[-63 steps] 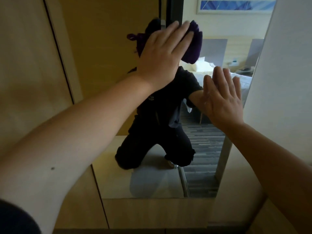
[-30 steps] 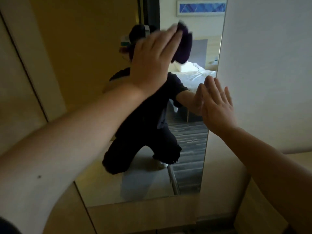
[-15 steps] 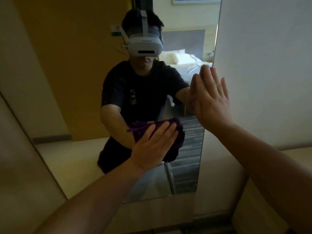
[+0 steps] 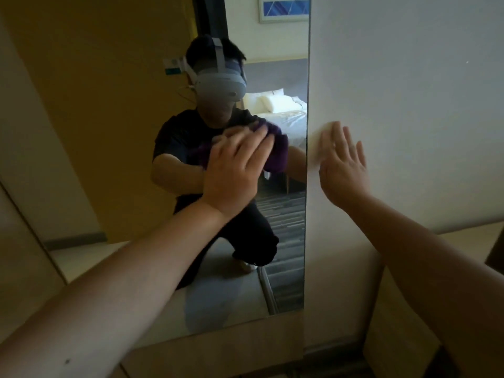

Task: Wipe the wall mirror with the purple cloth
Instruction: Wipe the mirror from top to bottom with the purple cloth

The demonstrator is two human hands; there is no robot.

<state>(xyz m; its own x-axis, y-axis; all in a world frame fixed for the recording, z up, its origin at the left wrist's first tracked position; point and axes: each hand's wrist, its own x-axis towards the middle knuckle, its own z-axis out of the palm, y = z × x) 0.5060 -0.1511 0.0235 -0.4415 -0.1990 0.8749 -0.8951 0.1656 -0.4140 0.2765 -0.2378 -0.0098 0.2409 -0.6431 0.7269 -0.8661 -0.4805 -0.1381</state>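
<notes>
left hand (image 4: 234, 170) presses purple cloth (image 4: 276, 156) on mirror (image 4: 122, 132) | right hand (image 4: 342, 170) beside its edge

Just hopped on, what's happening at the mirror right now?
A person is wiping the wall mirror. Their left hand presses the purple cloth flat against the glass, fingers straight. The right hand rests open on the white wall just beside the mirror's right edge.

Two hands up: left hand (image 4: 234, 173), right hand (image 4: 342, 167). One purple cloth (image 4: 276, 156). One wall mirror (image 4: 131, 137). Reflected there: one headset (image 4: 221, 84), two pillows (image 4: 278, 103), one framed picture (image 4: 283, 8).
</notes>
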